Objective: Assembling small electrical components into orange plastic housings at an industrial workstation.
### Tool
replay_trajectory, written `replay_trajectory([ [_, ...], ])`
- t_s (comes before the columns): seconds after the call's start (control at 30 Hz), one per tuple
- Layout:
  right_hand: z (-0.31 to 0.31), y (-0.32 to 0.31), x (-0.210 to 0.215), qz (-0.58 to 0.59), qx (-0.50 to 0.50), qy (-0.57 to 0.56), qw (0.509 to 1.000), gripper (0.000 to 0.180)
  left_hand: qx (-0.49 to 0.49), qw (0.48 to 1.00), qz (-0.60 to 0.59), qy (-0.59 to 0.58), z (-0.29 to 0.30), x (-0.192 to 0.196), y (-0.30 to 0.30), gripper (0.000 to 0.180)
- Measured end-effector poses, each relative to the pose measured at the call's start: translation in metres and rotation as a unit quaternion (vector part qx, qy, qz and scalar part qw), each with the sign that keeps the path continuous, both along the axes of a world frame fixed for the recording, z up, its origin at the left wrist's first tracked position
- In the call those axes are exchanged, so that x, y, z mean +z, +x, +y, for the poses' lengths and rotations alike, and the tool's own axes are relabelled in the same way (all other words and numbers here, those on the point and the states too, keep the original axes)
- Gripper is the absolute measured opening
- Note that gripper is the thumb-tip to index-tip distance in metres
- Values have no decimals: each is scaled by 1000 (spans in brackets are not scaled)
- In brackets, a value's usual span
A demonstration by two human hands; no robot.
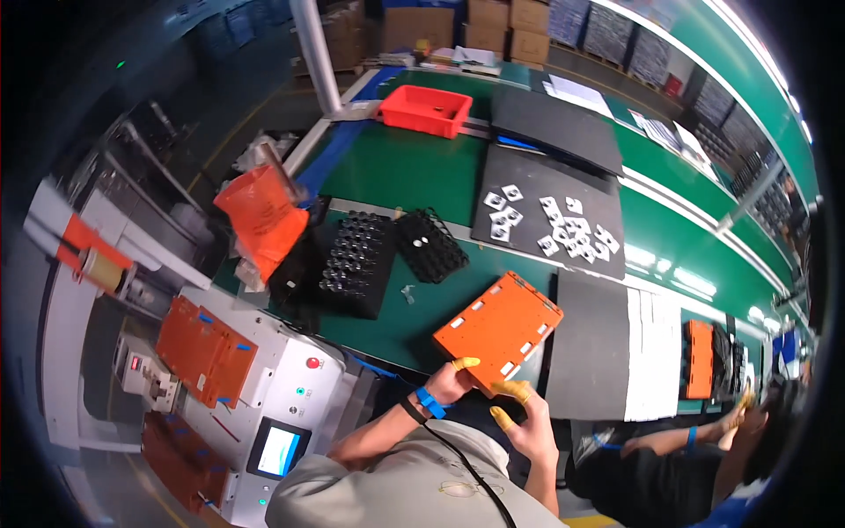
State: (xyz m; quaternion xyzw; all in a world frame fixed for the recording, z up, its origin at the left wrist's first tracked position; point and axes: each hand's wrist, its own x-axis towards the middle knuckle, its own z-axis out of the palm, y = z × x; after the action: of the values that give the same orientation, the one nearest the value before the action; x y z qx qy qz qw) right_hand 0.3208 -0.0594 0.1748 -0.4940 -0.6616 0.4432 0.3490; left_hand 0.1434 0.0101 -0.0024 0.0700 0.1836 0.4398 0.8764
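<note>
Orange fixture plate (498,330) lies tilted at the green desk's (405,167) near edge. Left hand (451,380) and right hand (526,422) fingers clamp its near corner; 2 hands should lift it level, clear of the black trays (356,262).

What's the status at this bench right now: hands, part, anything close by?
Left hand and right hand both grip the orange plate at its near edge. Plate partly over the green table. Black trays to its left, apart.
</note>
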Motion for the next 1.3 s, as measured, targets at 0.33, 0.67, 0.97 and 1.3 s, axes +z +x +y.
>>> replay_trajectory([
  [0.33,55,-46,-80,-367,35,155,917,92,59,993,96,39,-4,0,-2,47],
  [0.67,69,-63,-105,-360,27,202,910,99,228,952,194,60,12,16,-44,52],
  [0.97,60,-14,-94,-359,90,172,913,98,99,628,656,407,11,1,-71,60],
  [1.3,66,-29,-140,-368,-44,274,888,82,227,538,692,423,3,-13,-58,52],
])
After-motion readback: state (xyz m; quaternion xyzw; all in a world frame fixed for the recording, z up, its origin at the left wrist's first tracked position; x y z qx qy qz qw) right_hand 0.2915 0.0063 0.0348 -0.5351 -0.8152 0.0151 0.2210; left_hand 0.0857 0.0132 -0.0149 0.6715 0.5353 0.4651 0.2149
